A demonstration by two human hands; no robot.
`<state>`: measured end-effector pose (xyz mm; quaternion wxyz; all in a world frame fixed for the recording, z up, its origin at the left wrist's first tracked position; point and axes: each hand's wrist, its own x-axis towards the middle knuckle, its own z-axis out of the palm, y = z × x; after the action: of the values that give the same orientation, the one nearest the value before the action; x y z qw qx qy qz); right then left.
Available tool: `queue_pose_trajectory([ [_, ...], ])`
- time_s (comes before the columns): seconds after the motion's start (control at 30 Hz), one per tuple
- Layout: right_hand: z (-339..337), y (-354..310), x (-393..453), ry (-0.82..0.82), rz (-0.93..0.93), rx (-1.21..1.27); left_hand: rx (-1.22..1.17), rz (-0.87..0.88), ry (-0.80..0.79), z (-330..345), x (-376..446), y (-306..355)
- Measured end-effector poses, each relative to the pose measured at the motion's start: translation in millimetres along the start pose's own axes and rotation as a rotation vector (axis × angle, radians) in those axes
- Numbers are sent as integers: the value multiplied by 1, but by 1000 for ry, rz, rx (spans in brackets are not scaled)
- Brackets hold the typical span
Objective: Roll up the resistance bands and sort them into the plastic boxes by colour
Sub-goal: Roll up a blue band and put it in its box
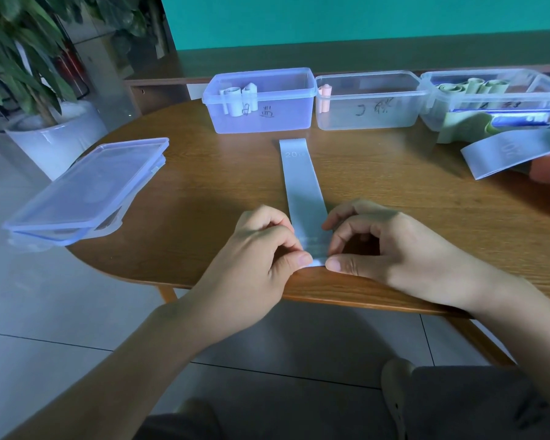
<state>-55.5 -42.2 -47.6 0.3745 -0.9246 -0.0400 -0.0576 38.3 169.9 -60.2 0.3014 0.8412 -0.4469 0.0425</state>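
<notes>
Both hands, the left hand (261,249) and right hand (372,239), pinch the near end of the grey band (302,182) lying flat mid-frame on the bench (188,192); the first turn should probably start tight and square, edges aligned, bound for the left box (261,119).

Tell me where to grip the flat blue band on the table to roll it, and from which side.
Grip the blue band at its near end by the table edge, pinching both corners from the near side, as the left hand and right hand do. It lies flat, lengthwise away, so rolling probably runs forward.
</notes>
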Motion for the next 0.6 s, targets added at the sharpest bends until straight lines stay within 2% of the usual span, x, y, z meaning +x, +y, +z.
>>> queue_pose_trajectory([
  [0.43,-1,1,-1,3,-52,-22,-17,-5,-9,-1,0,0],
  [0.6,0,2,-5,62,-123,-3,7,-5,-19,-1,-1,1],
])
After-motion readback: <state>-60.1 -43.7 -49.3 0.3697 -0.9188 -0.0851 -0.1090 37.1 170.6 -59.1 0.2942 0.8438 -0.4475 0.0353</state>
